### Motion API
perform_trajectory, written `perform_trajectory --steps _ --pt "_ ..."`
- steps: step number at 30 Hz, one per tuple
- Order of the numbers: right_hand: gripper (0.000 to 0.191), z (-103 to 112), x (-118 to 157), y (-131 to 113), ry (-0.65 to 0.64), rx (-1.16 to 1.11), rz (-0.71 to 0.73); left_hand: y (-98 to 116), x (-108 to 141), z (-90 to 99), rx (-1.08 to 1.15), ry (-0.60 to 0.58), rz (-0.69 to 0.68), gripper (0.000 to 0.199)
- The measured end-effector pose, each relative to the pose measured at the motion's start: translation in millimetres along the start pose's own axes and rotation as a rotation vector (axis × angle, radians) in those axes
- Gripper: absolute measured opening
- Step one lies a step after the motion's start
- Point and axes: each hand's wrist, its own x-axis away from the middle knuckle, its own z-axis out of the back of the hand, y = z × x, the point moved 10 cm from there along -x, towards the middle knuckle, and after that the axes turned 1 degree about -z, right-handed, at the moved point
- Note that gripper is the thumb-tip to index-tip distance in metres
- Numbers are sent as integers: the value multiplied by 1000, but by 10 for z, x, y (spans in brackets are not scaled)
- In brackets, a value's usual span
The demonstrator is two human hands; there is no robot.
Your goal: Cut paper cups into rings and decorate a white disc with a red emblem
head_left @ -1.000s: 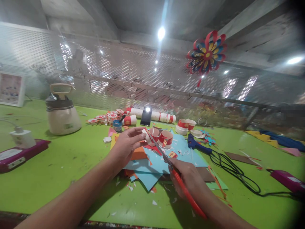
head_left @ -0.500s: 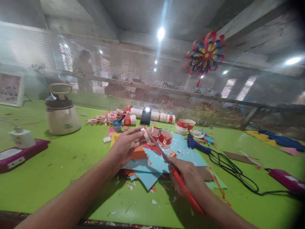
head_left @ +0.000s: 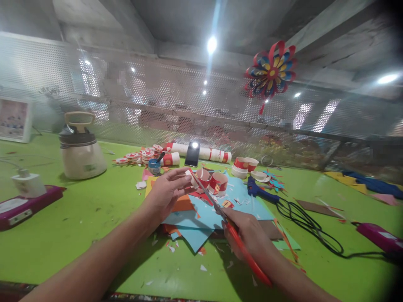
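Between the thumb and fingers of my left hand (head_left: 168, 188) is a small white piece of paper with a red edge (head_left: 190, 178). My right hand (head_left: 247, 230) is wrapped round the red handles of a pair of scissors (head_left: 211, 199). The blades point up and left, and their tips meet the red edge of the piece. Just behind the blades stand two short red-and-white paper cup sections (head_left: 218, 183) on sheets of light blue paper (head_left: 189, 219). An orange paper piece (head_left: 183, 203) lies under my left hand.
A blue glue gun (head_left: 260, 191) with a black cord lies to the right. A phone (head_left: 192, 154) leans against a white tube (head_left: 208, 154) at the back. A spray bottle (head_left: 82, 155) and purple power strip (head_left: 47, 197) stand left. Paper scraps (head_left: 203, 267) litter the green table (head_left: 126, 260).
Little differs. The held paper piece and the scissor tips have shifted very slightly, and the whole view has moved by a few pixels.
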Motion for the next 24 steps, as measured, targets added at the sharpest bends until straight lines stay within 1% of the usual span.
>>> perform_trajectory --steps 9,16,24 --pt "14 10 2 -43 3 25 32 -6 -12 20 2 7 -9 30" --pt "18 4 20 -48 15 53 16 -18 -7 33 -9 29 4 29" --pt "17 -15 17 -16 7 54 -4 5 1 19 11 27 25 26"
